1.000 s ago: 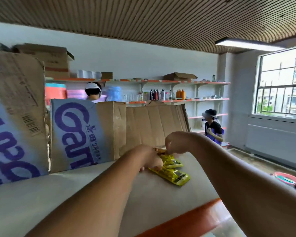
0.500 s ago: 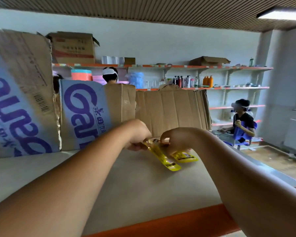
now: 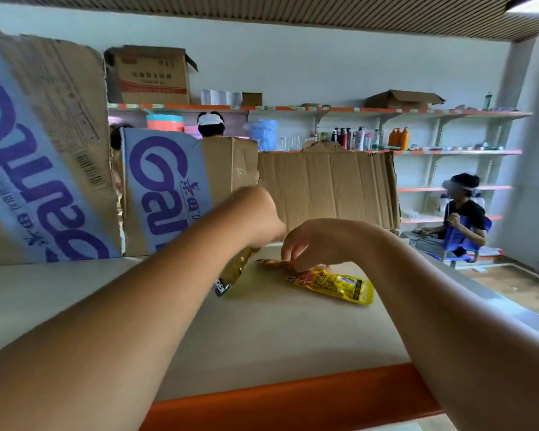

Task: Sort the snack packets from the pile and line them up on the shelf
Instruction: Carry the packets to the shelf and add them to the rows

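My left hand [image 3: 255, 217] grips the top of a dull yellow snack packet [image 3: 232, 272], which hangs tilted just above the pale shelf [image 3: 262, 331]. To its right, my right hand [image 3: 308, 244] rests with curled fingers on the end of a second packet lying flat, a bright yellow snack packet [image 3: 333, 284]. An orange packet edge [image 3: 269, 262] peeks out from under those fingers. The two hands are close together but apart.
Flattened cardboard boxes [image 3: 168, 194] stand along the shelf's back, a plain brown sheet [image 3: 327, 188] right behind the hands. The shelf has an orange front lip [image 3: 293, 399]. A seated person [image 3: 461, 213] and wall shelves with bottles [image 3: 367, 138] are far right.
My left hand has lifted one packet up and to the left, away from the others. My right hand stays pressed on the packet left lying on the shelf.
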Demonstrator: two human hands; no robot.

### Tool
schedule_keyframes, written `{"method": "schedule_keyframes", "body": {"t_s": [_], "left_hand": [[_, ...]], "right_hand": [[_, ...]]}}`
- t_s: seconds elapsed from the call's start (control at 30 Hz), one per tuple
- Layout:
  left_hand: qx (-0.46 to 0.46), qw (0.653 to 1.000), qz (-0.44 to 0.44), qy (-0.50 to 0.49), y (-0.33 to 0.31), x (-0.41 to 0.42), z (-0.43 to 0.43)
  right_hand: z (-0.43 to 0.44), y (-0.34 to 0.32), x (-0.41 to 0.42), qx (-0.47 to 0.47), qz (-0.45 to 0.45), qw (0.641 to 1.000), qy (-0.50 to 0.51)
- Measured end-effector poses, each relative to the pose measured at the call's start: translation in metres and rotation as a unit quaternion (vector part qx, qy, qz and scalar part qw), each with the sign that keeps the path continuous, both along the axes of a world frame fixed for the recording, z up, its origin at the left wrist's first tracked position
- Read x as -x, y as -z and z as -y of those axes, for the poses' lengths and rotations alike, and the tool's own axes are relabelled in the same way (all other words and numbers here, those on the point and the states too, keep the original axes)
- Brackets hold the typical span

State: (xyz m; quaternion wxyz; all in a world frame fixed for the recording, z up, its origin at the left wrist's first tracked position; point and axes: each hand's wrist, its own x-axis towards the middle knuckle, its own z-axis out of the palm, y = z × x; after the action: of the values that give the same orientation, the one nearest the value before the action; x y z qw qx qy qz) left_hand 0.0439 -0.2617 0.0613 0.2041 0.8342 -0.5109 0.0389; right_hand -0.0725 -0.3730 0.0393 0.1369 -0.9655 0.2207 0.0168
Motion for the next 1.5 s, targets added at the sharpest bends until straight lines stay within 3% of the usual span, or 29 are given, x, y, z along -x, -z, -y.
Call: {"method": "schedule_keyframes", "body": {"t_s": [0.13, 0.2, 0.3, 0.47, 0.83, 1.03, 1.27, 1.5], "left_hand": [[-0.137, 0.989, -0.054, 0.023, 0.025, 0.006, 0.009], [-0.139, 0.986, -0.070, 0.052, 0.019, -0.001, 0.002], [-0.147, 0.987, -0.014, 0.059, 0.008, -0.014, -0.009], [-0.269, 0.963, 0.005, 0.021, 0.010, -0.025, -0.017], [-0.242, 0.970, -0.034, -0.014, 0.016, -0.023, -0.015], [-0.262, 0.964, -0.032, -0.031, 0.013, -0.022, -0.019], [-0.271, 0.961, 0.040, -0.034, 0.012, -0.005, -0.018], [-0.239, 0.971, 0.022, -0.021, 0.014, -0.004, -0.053]], "right_hand": [[-0.002, -0.003, 0.005, 0.054, -0.027, 0.998, 0.011], [-0.001, -0.004, 0.007, 0.054, -0.040, 0.998, 0.011], [0.001, -0.002, 0.008, 0.069, -0.059, 0.996, 0.016], [0.002, 0.002, 0.009, 0.103, -0.064, 0.992, 0.030], [-0.002, -0.002, 0.011, 0.054, 0.048, 0.995, 0.072], [-0.018, -0.005, 0.014, 0.081, -0.079, 0.985, 0.130], [-0.044, -0.020, 0.019, 0.108, -0.126, 0.980, 0.109], [-0.068, -0.021, 0.019, 0.125, -0.149, 0.972, 0.134]]}}
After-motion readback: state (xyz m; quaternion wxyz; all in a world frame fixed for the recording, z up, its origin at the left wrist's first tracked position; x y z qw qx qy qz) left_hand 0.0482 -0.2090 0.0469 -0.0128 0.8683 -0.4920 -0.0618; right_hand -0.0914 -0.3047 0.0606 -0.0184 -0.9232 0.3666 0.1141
